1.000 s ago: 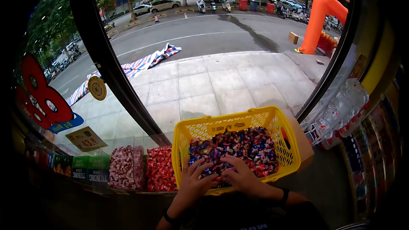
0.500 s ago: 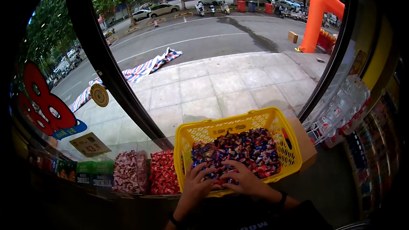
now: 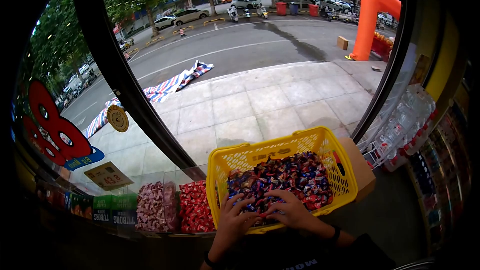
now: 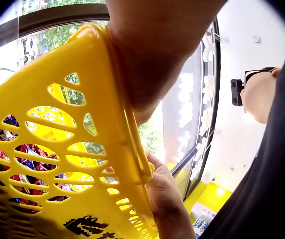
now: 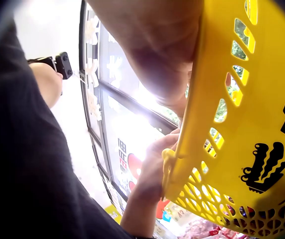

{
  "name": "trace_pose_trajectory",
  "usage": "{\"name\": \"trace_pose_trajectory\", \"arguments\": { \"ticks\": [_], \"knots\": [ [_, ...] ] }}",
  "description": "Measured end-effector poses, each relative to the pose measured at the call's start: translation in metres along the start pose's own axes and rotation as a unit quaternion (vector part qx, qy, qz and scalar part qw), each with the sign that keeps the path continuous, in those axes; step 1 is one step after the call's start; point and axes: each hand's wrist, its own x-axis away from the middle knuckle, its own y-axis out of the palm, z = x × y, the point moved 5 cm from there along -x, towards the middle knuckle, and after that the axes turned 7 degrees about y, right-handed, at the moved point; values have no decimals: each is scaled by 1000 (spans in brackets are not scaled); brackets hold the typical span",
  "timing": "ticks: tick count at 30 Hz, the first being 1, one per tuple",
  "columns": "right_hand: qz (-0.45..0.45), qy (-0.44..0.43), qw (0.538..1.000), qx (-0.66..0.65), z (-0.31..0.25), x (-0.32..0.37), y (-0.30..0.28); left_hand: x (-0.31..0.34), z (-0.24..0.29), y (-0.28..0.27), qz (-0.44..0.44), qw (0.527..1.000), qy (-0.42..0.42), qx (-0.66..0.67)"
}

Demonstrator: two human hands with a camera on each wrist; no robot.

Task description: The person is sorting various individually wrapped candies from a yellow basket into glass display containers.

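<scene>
A yellow plastic basket [image 3: 290, 177] holds a heap of small wrapped candies [image 3: 285, 172], mostly dark blue and red. Over its near rim reaches my left hand [image 3: 234, 216], fingers spread and gently bent above the candies at the near left. My right hand [image 3: 289, 210] comes in beside it, also with loosely bent fingers among the near candies. The two thumbs point toward each other, a little red wrapper [image 3: 263, 216] showing between them. In the wrist views the basket wall [image 4: 97, 164] hides the fingertips.
Left of the basket, clear bins hold red candies [image 3: 195, 207] and pink candies [image 3: 154, 207], beside Tuborg boxes [image 3: 112, 210] and a price card [image 3: 107, 176]. A cardboard box [image 3: 361, 167] stands against the basket's right side. Bottled water [image 3: 400, 125] lies farther right. Dark door frames rise on both sides.
The head view has shifted slightly, so basket and bins sit a little lower and farther right. Both hands stay over the near candies with small finger movements.
</scene>
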Motion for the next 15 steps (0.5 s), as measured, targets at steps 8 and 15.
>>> {"name": "trace_pose_trajectory", "arguments": {
  "ticks": [8, 15],
  "knots": [
    [-1, -5, 1000, -16, 1, 2, 2, -2, 5, -3, -4, 1000, 5, -17],
    [-3, -16, 999, 30, 2, 2, 8, -2, 6, -2, -10, 1000, 13, -16]
  ]
}}
